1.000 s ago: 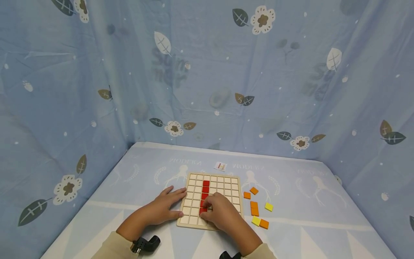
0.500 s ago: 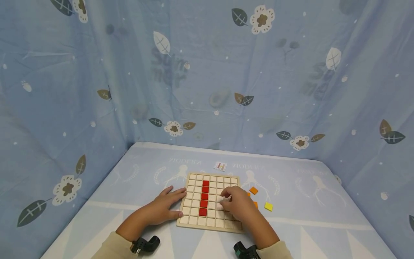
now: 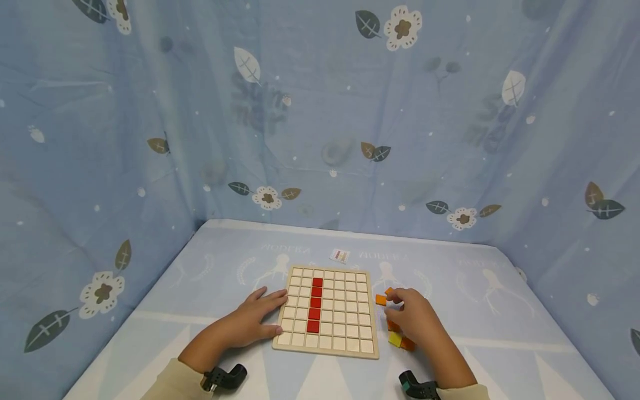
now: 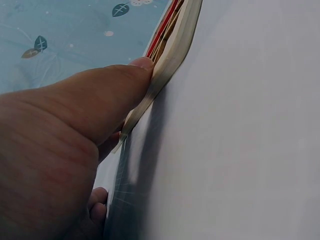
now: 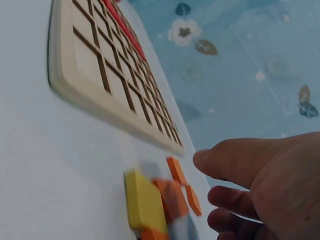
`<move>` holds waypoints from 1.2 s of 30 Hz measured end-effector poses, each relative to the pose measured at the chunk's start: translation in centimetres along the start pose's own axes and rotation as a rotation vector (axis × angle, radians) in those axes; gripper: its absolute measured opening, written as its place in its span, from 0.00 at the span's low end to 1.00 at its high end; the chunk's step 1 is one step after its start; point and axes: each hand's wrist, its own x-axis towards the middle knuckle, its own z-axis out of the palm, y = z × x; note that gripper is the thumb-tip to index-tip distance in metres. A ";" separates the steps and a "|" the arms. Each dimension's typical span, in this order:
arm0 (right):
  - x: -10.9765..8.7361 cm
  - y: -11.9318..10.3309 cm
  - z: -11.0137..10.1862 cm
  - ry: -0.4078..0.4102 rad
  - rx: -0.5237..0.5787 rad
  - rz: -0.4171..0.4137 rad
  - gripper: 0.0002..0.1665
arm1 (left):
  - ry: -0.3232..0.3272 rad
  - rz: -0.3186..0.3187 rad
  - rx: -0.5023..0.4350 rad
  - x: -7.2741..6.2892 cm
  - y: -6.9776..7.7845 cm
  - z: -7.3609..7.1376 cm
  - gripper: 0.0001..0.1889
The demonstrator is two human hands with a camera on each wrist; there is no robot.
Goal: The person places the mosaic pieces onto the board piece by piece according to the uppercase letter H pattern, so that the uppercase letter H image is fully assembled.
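A wooden grid board (image 3: 325, 352) lies on the table, with a column of several red square tiles (image 3: 314, 313) in its cells. My left hand (image 3: 252, 319) rests at the board's left edge, fingers spread. In the left wrist view its thumb (image 4: 120, 82) touches the frame. To the right of the board my right hand (image 3: 415, 315) hovers over loose tiles, thumb and fingers apart with nothing between them. Around it are an orange tile (image 3: 380, 300) and a yellow tile (image 3: 395, 339). The hand partly covers the other tiles; the right wrist view shows more orange tiles (image 5: 172, 200).
A small printed card (image 3: 340, 256) lies behind the board. Patterned blue curtain (image 3: 320, 122) hangs around the back and sides of the table. A black wrist device (image 3: 225, 378) sits on each forearm.
My right hand has left the red column, its fingers coming away from the lowest red tile, and moved right across the board to the loose tiles. My left hand has stayed put.
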 end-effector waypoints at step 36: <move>-0.4 4.2 -0.8 0.054 -0.080 0.153 0.17 | 0.006 -0.002 0.007 -0.1 -0.1 0.0 0.43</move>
